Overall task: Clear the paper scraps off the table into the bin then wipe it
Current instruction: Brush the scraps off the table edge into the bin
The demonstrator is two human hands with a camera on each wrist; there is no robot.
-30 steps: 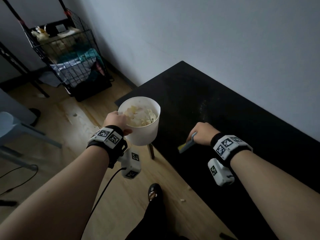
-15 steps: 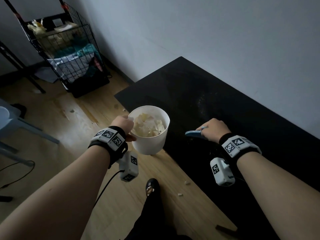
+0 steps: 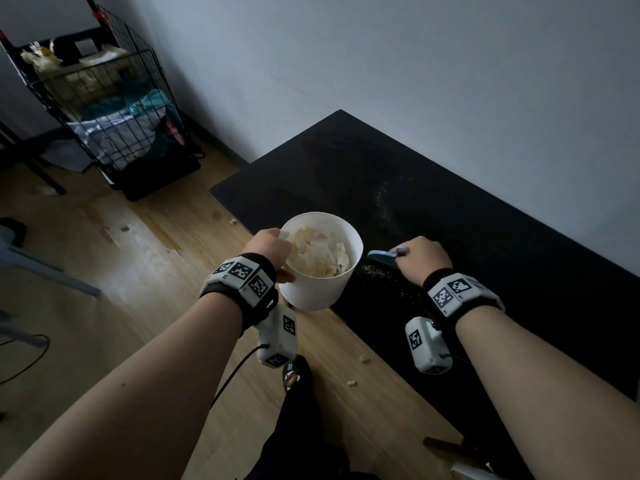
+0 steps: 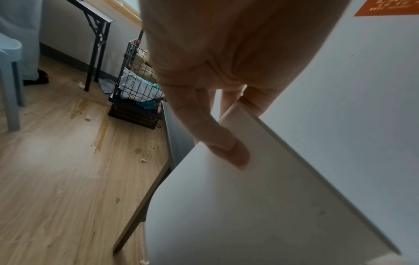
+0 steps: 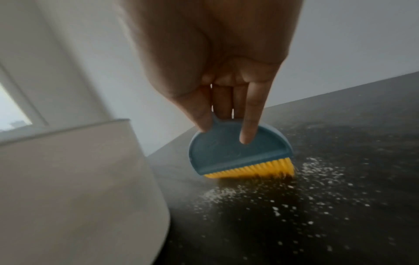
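Observation:
My left hand (image 3: 268,249) grips the rim of a white bin (image 3: 323,282), thumb outside and fingers inside, as the left wrist view shows (image 4: 226,143). The bin (image 5: 75,188) hangs in the air at the black table's (image 3: 450,209) near edge and holds paper scraps (image 3: 318,252). My right hand (image 3: 424,254) holds a small blue brush (image 5: 235,152) with yellow bristles (image 5: 249,169), which touch the tabletop just right of the bin. Fine white crumbs (image 5: 283,193) are strewn on the dark surface in front of the bristles.
A black wire rack (image 3: 104,109) full of cloths stands against the wall at far left. Small paper bits (image 3: 363,358) lie on the wooden floor along the table's edge. A grey chair leg (image 3: 52,268) and a cable (image 3: 20,355) sit at left. My foot (image 3: 294,372) is below the bin.
The bin has moved right, up against the table's edge. My right hand has turned the brush from bristles showing to flat blue back up and shifted slightly right.

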